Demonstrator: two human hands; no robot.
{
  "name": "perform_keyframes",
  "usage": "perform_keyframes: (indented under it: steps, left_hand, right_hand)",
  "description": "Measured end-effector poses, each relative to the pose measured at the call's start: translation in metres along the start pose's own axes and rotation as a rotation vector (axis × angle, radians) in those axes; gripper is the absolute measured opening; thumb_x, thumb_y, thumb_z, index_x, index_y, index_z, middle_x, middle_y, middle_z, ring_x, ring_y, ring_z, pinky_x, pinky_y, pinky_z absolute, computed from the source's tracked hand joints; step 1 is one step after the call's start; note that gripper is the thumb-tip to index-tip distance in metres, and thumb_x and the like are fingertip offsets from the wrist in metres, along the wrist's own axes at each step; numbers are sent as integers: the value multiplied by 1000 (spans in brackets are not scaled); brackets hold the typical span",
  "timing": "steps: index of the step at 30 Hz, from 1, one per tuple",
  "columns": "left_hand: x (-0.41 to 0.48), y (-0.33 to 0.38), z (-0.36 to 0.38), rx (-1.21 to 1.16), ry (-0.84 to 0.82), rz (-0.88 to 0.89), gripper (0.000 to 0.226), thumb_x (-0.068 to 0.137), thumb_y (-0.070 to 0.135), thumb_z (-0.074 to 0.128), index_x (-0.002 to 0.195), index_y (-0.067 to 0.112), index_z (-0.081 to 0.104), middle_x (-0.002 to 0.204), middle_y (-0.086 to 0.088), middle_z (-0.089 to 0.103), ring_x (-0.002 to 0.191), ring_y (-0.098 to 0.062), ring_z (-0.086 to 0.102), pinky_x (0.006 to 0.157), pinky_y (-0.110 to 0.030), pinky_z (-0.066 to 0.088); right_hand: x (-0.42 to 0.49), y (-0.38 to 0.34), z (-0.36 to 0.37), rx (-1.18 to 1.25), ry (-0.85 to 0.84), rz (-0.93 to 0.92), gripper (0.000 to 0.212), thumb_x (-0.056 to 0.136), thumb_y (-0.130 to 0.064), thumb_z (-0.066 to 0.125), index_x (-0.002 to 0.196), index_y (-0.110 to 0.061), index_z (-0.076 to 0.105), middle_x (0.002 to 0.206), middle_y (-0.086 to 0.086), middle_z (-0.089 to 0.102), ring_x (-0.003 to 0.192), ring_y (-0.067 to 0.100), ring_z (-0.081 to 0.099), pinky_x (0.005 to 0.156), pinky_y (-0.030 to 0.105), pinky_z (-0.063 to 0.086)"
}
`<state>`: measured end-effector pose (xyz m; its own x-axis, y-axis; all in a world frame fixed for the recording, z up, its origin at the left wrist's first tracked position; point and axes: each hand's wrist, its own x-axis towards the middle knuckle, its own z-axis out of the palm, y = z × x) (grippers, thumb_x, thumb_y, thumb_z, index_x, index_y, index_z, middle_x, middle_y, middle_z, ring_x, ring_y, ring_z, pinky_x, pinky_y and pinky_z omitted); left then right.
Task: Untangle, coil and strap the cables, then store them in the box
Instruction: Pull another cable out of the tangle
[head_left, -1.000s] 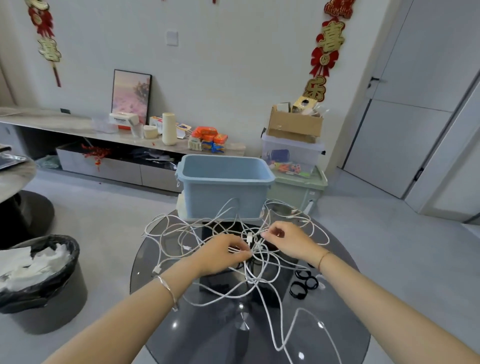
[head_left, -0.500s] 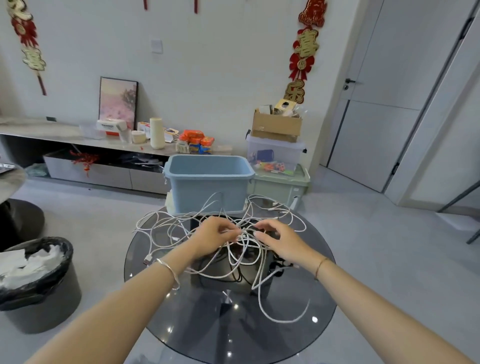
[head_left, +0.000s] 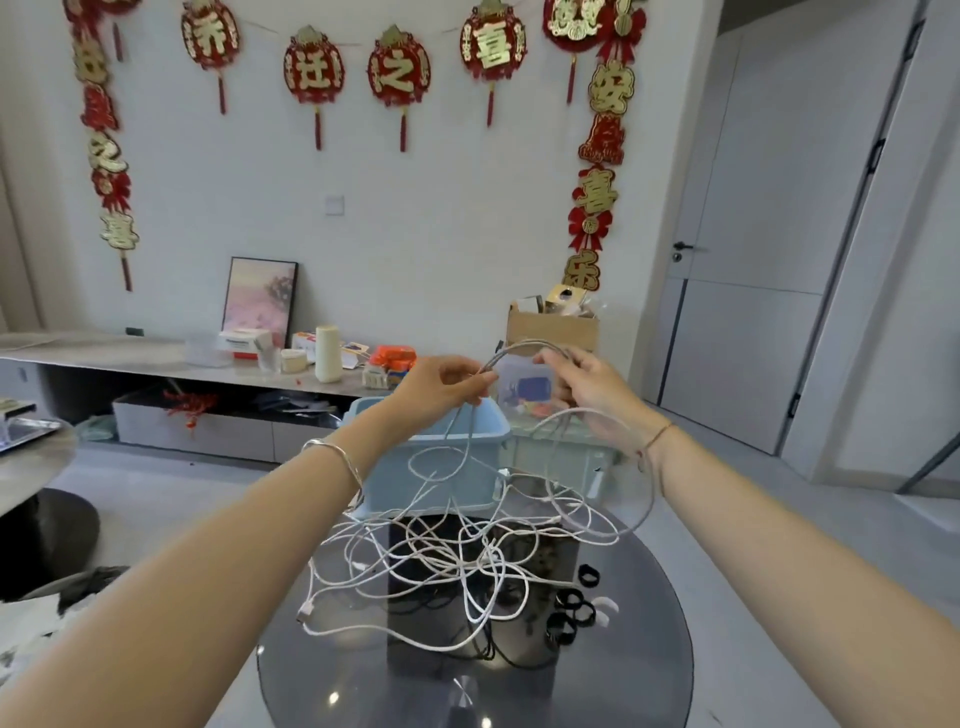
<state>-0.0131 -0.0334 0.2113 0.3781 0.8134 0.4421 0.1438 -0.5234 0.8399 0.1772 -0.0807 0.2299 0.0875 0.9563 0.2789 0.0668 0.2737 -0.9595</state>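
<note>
A tangle of white cables (head_left: 447, 566) lies on the round dark glass table (head_left: 649, 670), with black cables (head_left: 498, 654) partly under it. My left hand (head_left: 441, 389) and my right hand (head_left: 587, 384) are raised above the blue plastic box (head_left: 431, 467). Both pinch one white cable (head_left: 519, 348) that arches between them. Its strands hang down into the tangle, and one loop (head_left: 639, 514) sags below my right wrist. Several black strap rings (head_left: 571, 613) lie on the table to the right of the tangle.
The blue box stands at the table's far edge. Behind it are stacked storage bins (head_left: 561, 457) with a cardboard box (head_left: 550, 327) on top. A low shelf (head_left: 156, 358) with clutter runs along the wall. A lined bin (head_left: 52, 597) is at the left, a door (head_left: 753, 260) at the right.
Both hands have risen from the tangle on the table to above the box, lifting one white cable with them. The camera has tilted upward.
</note>
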Motion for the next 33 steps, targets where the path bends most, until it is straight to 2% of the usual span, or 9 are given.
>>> perform_keyframes:
  steps: [3, 6, 9, 14, 17, 19, 27, 29, 33]
  left_hand:
    - [5, 3, -13, 40, -13, -40, 12, 90, 19, 64, 95, 9, 68, 76, 0, 64, 71, -8, 61, 67, -14, 47]
    - [3, 0, -20, -8, -18, -98, 11, 91, 17, 64, 93, 7, 66, 79, -4, 62, 74, -13, 63, 70, -21, 49]
    - [3, 3, -23, -198, 123, -120, 16, 89, 16, 66, 95, 2, 67, 85, -10, 67, 75, -22, 64, 76, -29, 53]
    - [16, 32, -25, -348, 220, -89, 8, 85, 19, 70, 87, 11, 71, 78, 1, 75, 65, -15, 70, 74, -31, 58]
    - [24, 48, -26, -359, 242, -48, 5, 87, 21, 69, 86, 16, 72, 77, 4, 75, 61, -10, 70, 58, -20, 57]
    - [23, 48, -28, -348, 234, -57, 7, 88, 22, 68, 88, 16, 71, 77, 5, 75, 61, -9, 70, 56, -19, 56]
    - [-43, -53, -7, -238, 87, -394, 24, 91, 19, 63, 108, 2, 67, 96, -9, 70, 68, -9, 67, 66, -17, 57]
    - [-61, -79, -3, -136, -12, -451, 25, 89, 20, 66, 106, 2, 70, 94, -10, 70, 75, -15, 64, 68, -17, 56]
    - [-78, -110, -1, -43, -75, -482, 17, 86, 16, 70, 101, 8, 72, 88, -6, 72, 75, -12, 66, 67, -16, 56]
  right_hand:
    - [9, -24, -2, 51, 39, -44, 18, 98, -14, 48, 88, -13, 62, 43, -11, 41, 34, 1, 34, 36, 15, 35]
    - [15, -29, -6, 121, 90, -35, 13, 96, -12, 51, 92, -10, 63, 41, -13, 46, 35, 1, 35, 34, 14, 33]
    - [15, -22, -8, 103, 113, 29, 7, 92, -14, 59, 95, -10, 65, 53, -3, 40, 34, 3, 37, 33, 15, 34]
    - [13, -13, -1, -24, -67, 21, 15, 87, -6, 64, 100, -11, 59, 74, 8, 47, 53, 18, 43, 48, 27, 38]
    - [10, -15, 13, -18, -121, 34, 18, 92, -6, 58, 109, -5, 55, 72, 9, 46, 54, 17, 43, 45, 21, 43]
    - [6, -13, 17, 37, -113, 51, 15, 95, -6, 52, 110, -3, 52, 69, 8, 48, 53, 17, 41, 42, 19, 44]
    - [-32, 72, 17, -134, -286, 456, 12, 95, -2, 50, 87, -11, 52, 79, 14, 56, 59, 18, 56, 57, 26, 50]
    - [-38, 98, 16, -258, -336, 529, 4, 94, -6, 53, 94, -9, 54, 87, 11, 59, 68, 17, 57, 67, 27, 50]
    - [-38, 130, 6, -396, -329, 574, 31, 94, -16, 57, 123, -7, 51, 110, 12, 62, 88, 19, 59, 76, 24, 51]
